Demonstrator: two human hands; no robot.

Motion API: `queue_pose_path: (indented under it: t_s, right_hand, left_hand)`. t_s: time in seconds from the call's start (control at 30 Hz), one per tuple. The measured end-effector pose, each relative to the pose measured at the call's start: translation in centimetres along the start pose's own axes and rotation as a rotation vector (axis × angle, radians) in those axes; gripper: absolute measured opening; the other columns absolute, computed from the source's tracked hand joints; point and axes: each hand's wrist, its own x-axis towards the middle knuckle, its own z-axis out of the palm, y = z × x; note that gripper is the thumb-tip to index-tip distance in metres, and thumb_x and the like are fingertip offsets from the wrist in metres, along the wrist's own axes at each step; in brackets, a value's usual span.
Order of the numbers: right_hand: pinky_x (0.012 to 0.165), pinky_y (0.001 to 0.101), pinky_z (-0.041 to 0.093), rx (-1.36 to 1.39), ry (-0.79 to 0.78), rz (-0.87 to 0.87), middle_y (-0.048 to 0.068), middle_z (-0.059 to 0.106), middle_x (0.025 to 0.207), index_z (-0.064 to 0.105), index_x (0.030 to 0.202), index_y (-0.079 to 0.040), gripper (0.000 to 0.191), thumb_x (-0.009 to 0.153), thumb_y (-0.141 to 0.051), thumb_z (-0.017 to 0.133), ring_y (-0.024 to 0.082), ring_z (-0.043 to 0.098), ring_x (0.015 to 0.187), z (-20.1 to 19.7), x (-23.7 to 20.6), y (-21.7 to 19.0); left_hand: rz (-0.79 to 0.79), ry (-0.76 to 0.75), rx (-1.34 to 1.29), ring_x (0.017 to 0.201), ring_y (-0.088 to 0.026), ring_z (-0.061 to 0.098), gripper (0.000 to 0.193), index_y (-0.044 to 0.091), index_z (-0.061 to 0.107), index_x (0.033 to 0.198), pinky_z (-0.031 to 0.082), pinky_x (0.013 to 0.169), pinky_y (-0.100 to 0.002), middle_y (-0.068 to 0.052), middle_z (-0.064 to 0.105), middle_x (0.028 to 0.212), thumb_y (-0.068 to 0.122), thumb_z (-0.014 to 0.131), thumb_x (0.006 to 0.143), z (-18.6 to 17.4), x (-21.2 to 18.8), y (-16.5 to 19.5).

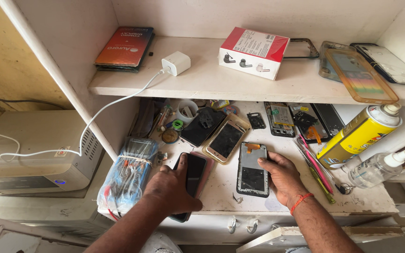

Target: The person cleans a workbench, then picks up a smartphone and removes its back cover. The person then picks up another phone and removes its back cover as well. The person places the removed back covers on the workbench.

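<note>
While both hands grip phones (191,175), parts litter the white worktop (221,192) under a shelf (212,79).

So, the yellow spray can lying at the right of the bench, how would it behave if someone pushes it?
The yellow spray can lies tilted on its round side, so it would probably roll. Its smooth metal wall may be slippery. It leans near the clear spray bottle, which might stop it.

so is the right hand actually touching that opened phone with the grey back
Touching. The head view shows the right hand resting against the right edge of the opened phone, fingertips curled onto its upper corner, with no gap between them.
</note>
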Motion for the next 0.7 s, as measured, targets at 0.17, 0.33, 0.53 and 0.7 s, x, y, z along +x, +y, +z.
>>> queue_pose_path:
  t_s: [0.17,0.33,0.53,0.7]
  right_hand:
    - [0.08,0.0295,0.058,-0.012,0.031,0.025,0.003,0.072,0.103,0.069,0.123,-0.005,0.029,0.094,-0.009,0.066,0.011,0.069,0.09,0.2,-0.3,-0.2]
    - [0.077,0.0294,0.059,-0.012,0.03,-0.007,0.002,0.071,0.101,0.069,0.121,-0.004,0.029,0.092,-0.008,0.067,0.01,0.067,0.088,0.0,-0.3,-0.3]
    - [0.076,0.0286,0.058,-0.023,0.054,0.006,0.0,0.069,0.1,0.069,0.121,-0.006,0.029,0.092,-0.009,0.068,0.009,0.066,0.086,-0.3,-0.2,-0.3]
    - [0.076,0.0286,0.058,-0.034,0.052,0.006,0.0,0.07,0.1,0.069,0.12,-0.006,0.028,0.092,-0.009,0.068,0.009,0.066,0.086,-0.5,0.0,-0.1]
  left_hand:
    - [-0.004,-0.049,0.016,0.117,-0.036,0.066,0.13,-0.003,0.0,0.163,0.056,0.1,-0.034,-0.031,0.06,0.126,0.061,0.067,0.071,-0.2,0.2,0.3]
    - [-0.034,-0.003,-0.107,0.103,-0.036,0.071,0.105,-0.003,0.018,0.16,0.057,0.095,-0.038,-0.028,0.071,0.111,0.055,0.061,0.083,-2.0,0.8,-0.1]
    - [-0.149,-0.129,-0.46,0.077,-0.028,0.078,0.075,0.016,0.043,0.149,0.069,0.074,-0.04,-0.018,0.076,0.1,0.03,0.064,0.078,-4.1,0.0,-0.3]
    - [-0.158,-0.104,-0.503,0.083,-0.026,0.078,0.061,0.016,0.057,0.137,0.066,0.073,-0.042,-0.014,0.076,0.1,0.025,0.062,0.077,-4.7,0.0,-0.9]
